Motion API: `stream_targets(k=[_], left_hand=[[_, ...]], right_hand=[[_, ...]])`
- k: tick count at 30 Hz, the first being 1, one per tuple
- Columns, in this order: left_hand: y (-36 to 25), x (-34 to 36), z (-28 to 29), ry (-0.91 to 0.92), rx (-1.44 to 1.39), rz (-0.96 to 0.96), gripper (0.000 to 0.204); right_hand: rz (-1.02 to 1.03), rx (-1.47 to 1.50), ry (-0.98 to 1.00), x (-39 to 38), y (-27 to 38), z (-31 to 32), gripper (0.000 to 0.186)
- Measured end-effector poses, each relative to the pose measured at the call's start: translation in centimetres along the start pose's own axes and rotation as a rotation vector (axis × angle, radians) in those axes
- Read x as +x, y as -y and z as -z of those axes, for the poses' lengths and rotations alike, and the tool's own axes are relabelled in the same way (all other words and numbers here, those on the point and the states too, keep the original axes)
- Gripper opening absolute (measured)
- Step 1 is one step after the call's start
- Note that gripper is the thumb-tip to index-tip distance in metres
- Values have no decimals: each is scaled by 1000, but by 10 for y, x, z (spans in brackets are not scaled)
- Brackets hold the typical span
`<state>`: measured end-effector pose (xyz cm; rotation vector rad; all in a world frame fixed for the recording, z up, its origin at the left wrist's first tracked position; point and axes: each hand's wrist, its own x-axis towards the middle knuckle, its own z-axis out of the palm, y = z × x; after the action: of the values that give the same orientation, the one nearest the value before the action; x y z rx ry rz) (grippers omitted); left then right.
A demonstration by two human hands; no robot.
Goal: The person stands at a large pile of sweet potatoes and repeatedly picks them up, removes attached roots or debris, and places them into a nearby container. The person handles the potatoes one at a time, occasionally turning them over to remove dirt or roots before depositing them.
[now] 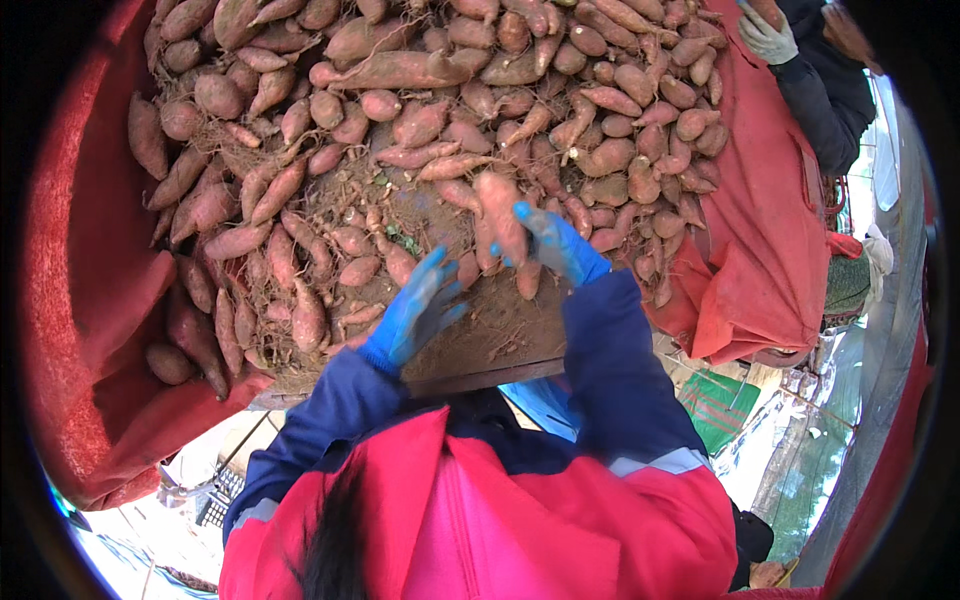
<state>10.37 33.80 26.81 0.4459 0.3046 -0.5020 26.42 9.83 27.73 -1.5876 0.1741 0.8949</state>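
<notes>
A heap of reddish sweet potatoes [400, 70], soil and fine roots clinging to them, covers most of the table [480, 350]. My right hand [565, 248], in a blue glove, is closed on the side of a long sweet potato [500, 210], which is slightly blurred. Its blue fingertips show at the potato's right edge. To the left, my gloved left hand [412, 312] is held above the table's front part with fingers stretched out and nothing in it. Smaller sweet potatoes lie close to both hands.
Red cloth [765, 230] drapes both sides of the table. At the upper right another person's gloved hand [768, 38] holds a sweet potato. A green sheet [718, 408] lies below the table's right edge. Loose soil lies before me.
</notes>
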Motion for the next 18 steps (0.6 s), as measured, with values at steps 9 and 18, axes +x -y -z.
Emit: stream_targets(k=[9, 18], left_hand=[[-27, 26, 5, 5, -58, -46, 44], [-22, -11, -3, 119, -131, -156, 58]], right_hand=[[-146, -1476, -455, 31, 9, -84, 85], [260, 303, 147, -11, 16, -28, 72]])
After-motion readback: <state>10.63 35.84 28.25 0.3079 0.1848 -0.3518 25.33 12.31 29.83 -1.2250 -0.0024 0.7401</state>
